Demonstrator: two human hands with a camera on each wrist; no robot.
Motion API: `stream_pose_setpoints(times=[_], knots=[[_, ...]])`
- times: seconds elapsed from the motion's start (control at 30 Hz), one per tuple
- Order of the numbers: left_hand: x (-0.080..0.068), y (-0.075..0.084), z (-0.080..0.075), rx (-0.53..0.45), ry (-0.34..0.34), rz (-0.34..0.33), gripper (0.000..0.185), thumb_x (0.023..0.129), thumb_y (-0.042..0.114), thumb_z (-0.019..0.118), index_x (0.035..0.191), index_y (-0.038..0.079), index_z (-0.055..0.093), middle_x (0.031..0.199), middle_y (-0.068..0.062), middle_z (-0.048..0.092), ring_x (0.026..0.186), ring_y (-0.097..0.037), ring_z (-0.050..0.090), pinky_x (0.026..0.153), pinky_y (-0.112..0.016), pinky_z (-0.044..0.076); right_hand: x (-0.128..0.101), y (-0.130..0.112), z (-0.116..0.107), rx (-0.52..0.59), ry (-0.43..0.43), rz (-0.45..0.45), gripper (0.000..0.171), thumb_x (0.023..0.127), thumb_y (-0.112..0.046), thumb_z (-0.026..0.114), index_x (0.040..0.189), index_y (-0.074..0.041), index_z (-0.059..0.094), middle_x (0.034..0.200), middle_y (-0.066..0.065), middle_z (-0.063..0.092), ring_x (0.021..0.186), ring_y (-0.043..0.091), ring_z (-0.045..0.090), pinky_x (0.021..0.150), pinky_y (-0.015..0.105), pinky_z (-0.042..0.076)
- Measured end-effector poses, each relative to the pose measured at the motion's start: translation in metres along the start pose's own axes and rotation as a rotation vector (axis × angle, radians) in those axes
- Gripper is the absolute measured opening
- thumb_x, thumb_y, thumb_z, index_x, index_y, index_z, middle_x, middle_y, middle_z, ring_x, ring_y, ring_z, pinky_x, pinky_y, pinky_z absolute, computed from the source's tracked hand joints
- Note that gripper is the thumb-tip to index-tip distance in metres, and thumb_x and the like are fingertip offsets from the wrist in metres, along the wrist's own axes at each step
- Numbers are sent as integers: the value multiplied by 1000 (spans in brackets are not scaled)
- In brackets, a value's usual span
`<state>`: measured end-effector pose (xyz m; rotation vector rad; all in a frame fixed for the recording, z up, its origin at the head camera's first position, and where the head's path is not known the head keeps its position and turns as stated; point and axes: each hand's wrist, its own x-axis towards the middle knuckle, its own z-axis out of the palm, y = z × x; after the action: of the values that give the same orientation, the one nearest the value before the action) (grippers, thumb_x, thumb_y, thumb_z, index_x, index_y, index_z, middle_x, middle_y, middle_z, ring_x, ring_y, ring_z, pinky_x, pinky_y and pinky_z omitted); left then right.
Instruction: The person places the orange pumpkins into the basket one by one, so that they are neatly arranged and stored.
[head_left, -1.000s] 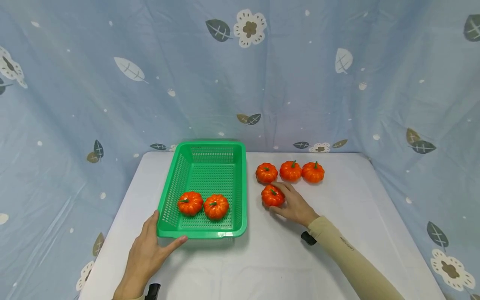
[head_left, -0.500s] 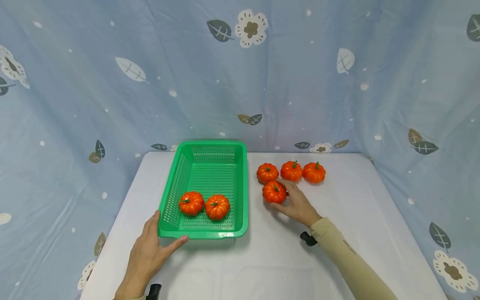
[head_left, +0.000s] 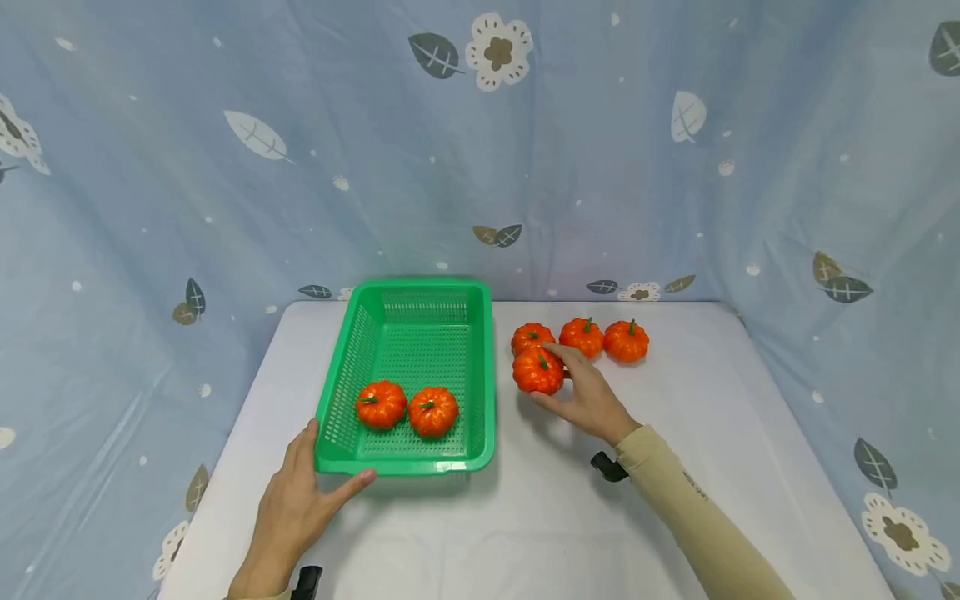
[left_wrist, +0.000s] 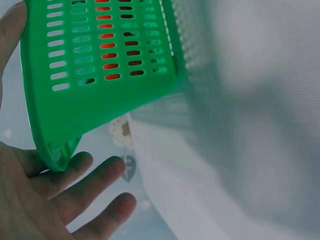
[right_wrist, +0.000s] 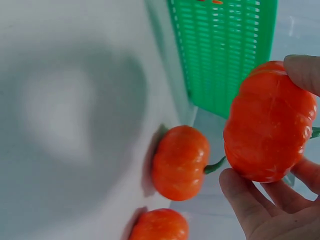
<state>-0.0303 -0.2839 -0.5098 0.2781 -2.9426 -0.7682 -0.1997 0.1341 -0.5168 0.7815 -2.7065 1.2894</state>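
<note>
In the head view my right hand (head_left: 588, 404) grips a small orange-red pumpkin (head_left: 536, 372) with a green stem, just right of the green plastic basket (head_left: 489, 375). The right wrist view shows this pumpkin (right_wrist: 267, 125) raised off the white surface, thumb on one side and fingers on the other. My left hand (head_left: 291, 504) rests at the basket's near left corner, thumb along the front rim and fingers spread along the left side. From the left wrist, the fingers (left_wrist: 92, 187) look extended past the rim. Two pumpkins, one left (head_left: 381, 405) and one right (head_left: 432, 412), lie inside the basket.
Three more pumpkins stand in a row at the back right: a left one (head_left: 531, 334) partly covered by the held pumpkin, a middle one (head_left: 582, 337) and a right one (head_left: 626, 342). A blue patterned curtain (head_left: 600, 167) hangs behind the white table (head_left: 540, 533).
My right hand has lifted the pumpkin off the table and moved it slightly up and left towards the basket. The left hand and the basket have stayed in place.
</note>
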Motion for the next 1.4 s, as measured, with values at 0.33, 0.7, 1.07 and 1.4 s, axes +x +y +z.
stream_pose_setpoints(times=[0.33,0.7,1.07,1.4], knots=[[0,-4,1,-4,16,7,125,77,74,72,162,1,15,155,-28,35,120,-57,52,89,-67,45,17,-17,8,29,-32,5,83,85,-44,82,153,-16,42,146,5,48,121,20,55,97,40,52],[0,-3,1,-10,40,29,124,77,72,74,161,1,17,153,-28,37,116,-57,53,87,-67,46,49,-49,11,-5,-47,-56,81,86,-44,81,152,-17,43,147,1,48,125,17,52,97,36,52],[-2,-3,5,-17,61,34,123,76,71,76,160,1,21,153,-27,39,114,-56,55,85,-66,47,75,-76,24,16,-150,-43,81,86,-49,79,152,-17,44,145,0,50,117,16,57,96,36,52],[-1,-4,6,-17,74,30,123,76,71,76,161,2,20,152,-28,39,115,-57,54,84,-68,47,105,-91,35,52,-205,-32,80,86,-42,82,151,-14,45,145,4,50,122,18,55,100,38,50]])
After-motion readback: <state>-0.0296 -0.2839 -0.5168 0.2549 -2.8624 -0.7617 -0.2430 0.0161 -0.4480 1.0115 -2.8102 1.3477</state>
